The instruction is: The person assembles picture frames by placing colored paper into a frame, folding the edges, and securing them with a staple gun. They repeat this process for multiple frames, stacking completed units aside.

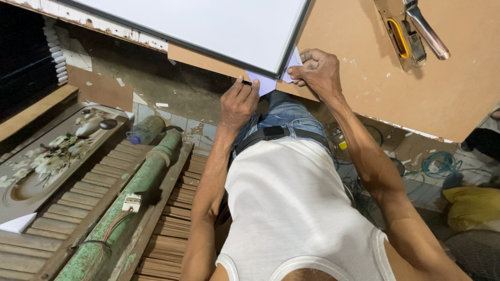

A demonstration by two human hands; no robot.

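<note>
Where the fingertips of the left hand (pixel 238 102) meet, a small dark object (pixel 246 81) is pinched between thumb and forefinger, right at the lower corner of a black-framed white panel (pixel 208 26); what the object is cannot be told. The remaining fingers of that hand are curled together behind the pinch. The right hand (pixel 316 70) is laid just beside it, its fingers bent and pressed down on a pale lilac sheet (pixel 268 83) that sticks out from under the frame's corner, with the thumb tucked against the frame edge. The panel is rested on a brown board tabletop (pixel 458 88), its corner reaching the table's near edge, directly above the person's blue jeans (pixel 284 112) and black belt (pixel 276 133). A white sleeveless vest (pixel 291 208) is worn below the belt line. Well apart from the hands, at the far side of the tabletop, a metal staple gun with a yellow grip (pixel 414 28) is lying. To the left, down on the floor, a green rusted pipe (pixel 130 198) with a white electrical socket (pixel 131 202) is seen, beside a plastic bottle (pixel 147 130), stacked wooden slats (pixel 177 224) and a flower-printed frame (pixel 52 156). Tangled cables (pixel 440 164) are seen at the right.
</note>
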